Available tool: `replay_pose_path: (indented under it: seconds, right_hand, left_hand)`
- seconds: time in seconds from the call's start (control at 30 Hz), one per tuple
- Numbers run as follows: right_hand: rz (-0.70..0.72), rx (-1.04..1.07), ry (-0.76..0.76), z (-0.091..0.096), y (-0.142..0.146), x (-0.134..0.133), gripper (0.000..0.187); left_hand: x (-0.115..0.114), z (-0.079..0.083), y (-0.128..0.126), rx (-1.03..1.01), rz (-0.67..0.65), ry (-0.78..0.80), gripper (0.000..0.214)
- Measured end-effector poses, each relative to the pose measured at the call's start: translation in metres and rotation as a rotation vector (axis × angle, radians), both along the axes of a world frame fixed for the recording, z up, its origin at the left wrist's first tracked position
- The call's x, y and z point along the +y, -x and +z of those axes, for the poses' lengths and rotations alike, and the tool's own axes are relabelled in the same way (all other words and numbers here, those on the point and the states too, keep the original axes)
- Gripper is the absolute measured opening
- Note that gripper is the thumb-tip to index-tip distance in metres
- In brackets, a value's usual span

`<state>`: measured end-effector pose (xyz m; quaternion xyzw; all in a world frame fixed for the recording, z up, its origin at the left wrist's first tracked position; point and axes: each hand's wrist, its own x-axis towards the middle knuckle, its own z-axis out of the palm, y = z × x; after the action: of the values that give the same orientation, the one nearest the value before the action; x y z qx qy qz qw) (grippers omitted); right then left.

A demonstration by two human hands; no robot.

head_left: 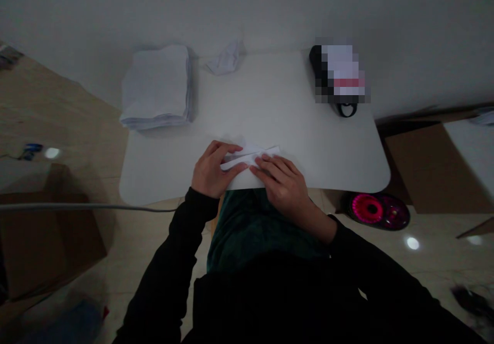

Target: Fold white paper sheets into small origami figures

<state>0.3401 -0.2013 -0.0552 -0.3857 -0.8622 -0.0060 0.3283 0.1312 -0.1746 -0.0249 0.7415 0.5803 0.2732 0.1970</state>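
A folded piece of white paper (pixel 251 156) lies at the front edge of the white table (pixel 270 112), between my two hands. My left hand (pixel 214 169) grips its left end, thumb along the near side and fingers curled over the far side. On the right part of the paper rest the fingertips of my right hand (pixel 283 180), pressed close together with the thumb against the near edge. Several folds show in the paper; its right corner sticks out past my right fingers. The underside of the paper is hidden.
A thick stack of white paper (pixel 156 84) sits at the table's back left. Beside it stands a folded paper shape (pixel 227 60). A black item (pixel 318 66) with a blurred-out label lies at the back right. Cardboard boxes (pixel 50 241) stand left; a grey cable (pixel 88 207) crosses there.
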Motion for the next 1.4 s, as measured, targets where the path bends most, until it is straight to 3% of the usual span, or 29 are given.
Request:
replay_pose_path:
  seconds: [0.23,0.53,0.67,0.73,0.8,0.9,1.07,1.27,1.4]
  right_hand:
    - [-0.012,0.029,0.072,-0.002,-0.001,0.0,0.034]
    - [-0.014,0.027,0.066,-0.003,-0.002,0.0,0.037]
    - [-0.025,-0.016,0.038,-0.002,0.0,-0.001,0.038]
    - [-0.022,-0.026,0.014,-0.002,0.001,-0.001,0.037]
    - [-0.021,-0.012,0.013,-0.004,0.001,-0.002,0.036]
    - [-0.015,0.032,0.044,-0.008,0.0,-0.003,0.037]
    - [-0.021,0.054,0.031,-0.009,-0.004,-0.002,0.035]
    - [-0.222,0.038,0.039,-0.001,-0.025,0.004,0.032]
    - [-0.146,0.041,-0.006,0.001,-0.033,0.002,0.026]
  left_hand:
    - [-0.005,0.002,0.013,0.158,0.071,0.009,0.032]
    - [-0.021,0.002,0.041,0.195,0.219,-0.034,0.028]
    - [-0.037,-0.002,0.014,0.181,0.224,-0.293,0.024]
    - [-0.045,-0.007,-0.012,0.173,0.08,-0.381,0.028]
    - [-0.052,-0.014,-0.033,0.24,-0.08,-0.408,0.032]
    - [-0.058,-0.026,-0.045,0.332,-0.069,-0.406,0.043]
    - [-0.063,-0.032,-0.029,0.425,-0.035,-0.45,0.049]
    - [-0.069,-0.027,-0.011,0.491,0.058,-0.514,0.043]
    - [-0.069,-0.031,-0.002,0.446,0.071,-0.627,0.026]
